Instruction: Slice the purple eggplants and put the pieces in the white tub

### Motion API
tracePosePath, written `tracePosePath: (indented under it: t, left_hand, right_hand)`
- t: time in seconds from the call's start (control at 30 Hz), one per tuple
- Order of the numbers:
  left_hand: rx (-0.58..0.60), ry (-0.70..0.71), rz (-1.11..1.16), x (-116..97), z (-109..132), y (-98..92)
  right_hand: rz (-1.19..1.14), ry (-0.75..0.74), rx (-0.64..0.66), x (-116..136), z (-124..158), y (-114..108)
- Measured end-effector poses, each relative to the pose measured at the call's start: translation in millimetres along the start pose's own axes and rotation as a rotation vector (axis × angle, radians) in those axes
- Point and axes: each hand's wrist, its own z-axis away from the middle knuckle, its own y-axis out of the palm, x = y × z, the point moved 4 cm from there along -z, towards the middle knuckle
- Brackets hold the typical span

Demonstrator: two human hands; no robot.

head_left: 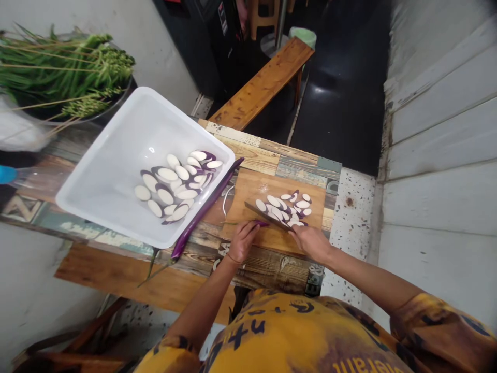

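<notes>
My left hand is closed around the stem end of a purple eggplant, whose short tip pokes out past the fingers. In my right hand is a knife, its blade slanting over the wooden cutting board toward the far left. Beyond the blade lies a heap of oval eggplant slices, white inside with purple skin. Left of the board stands a white plastic basin holding more eggplant slices. A long whole eggplant lies along the basin's right side.
A large bowl of green stalks stands at the far left, near a bottle with a blue cap. Past the patterned table is a wooden bench. A tiled wall runs along the right.
</notes>
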Motion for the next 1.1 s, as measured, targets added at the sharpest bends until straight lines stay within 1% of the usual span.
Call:
tracePosePath:
  t: [0.07, 0.13, 0.27, 0.4, 0.47, 0.53, 0.6, 0.73, 0.8, 0.83, 0.93, 1.03, 1.1]
  left_hand:
    - [0.03, 0.05, 0.01, -1, -1, -1.9]
    - [0.047, 0.071, -0.001, -2, -2, -3.2]
    - [0.054, 0.056, -0.053, -2, -1, -2.8]
    - [0.089, 0.058, -0.053, -1, 1, 0.2]
    - [0.079, 0.076, -0.055, -2, 1, 0.2]
    - [0.047, 0.09, -0.059, -3, 0, -0.9]
    - [0.032, 0.094, -0.06, -5, -2, -1.9]
    - [0.07, 0.046, -0.063, -6, -6, -4.6]
    - [0.085, 0.025, -0.057, -4, -6, -8.0]
    - [0.095, 0.027, -0.045, -3, -5, -9.8]
    - [0.128, 0.058, 0.019, 1, -2, -13.3]
    - [0.12, 0.075, 0.062, 6, 0, -14.1]
    - [0.11, 0.069, 0.075, 8, 1, -12.9]
  right_hand:
    - [0.044, -0.037, 0.004, 1, 9, -2]
    - [0.075, -0.069, 0.005, 2, 18, -4]
    - [0.117, -0.097, 0.027, 0, 33, -7]
    - [0.155, -0.098, 0.047, -3, 40, -6]
    - [0.153, -0.098, 0.044, -4, 39, -5]
    - [0.136, -0.097, 0.032, -2, 32, -2]
    - [0.1, -0.088, 0.015, 4, 16, 0]
    - [-0.016, -0.042, -0.039, 23, -22, 1]
    - [-0.05, -0.018, -0.076, 29, -32, -1]
    - [-0.054, -0.01, -0.089, 30, -32, -3]
    - [-0.024, -0.036, -0.094, 29, -19, -9]
    - [0.019, -0.078, -0.035, 24, 5, -12]
    - [0.043, -0.079, 0.012, 19, 20, -13]
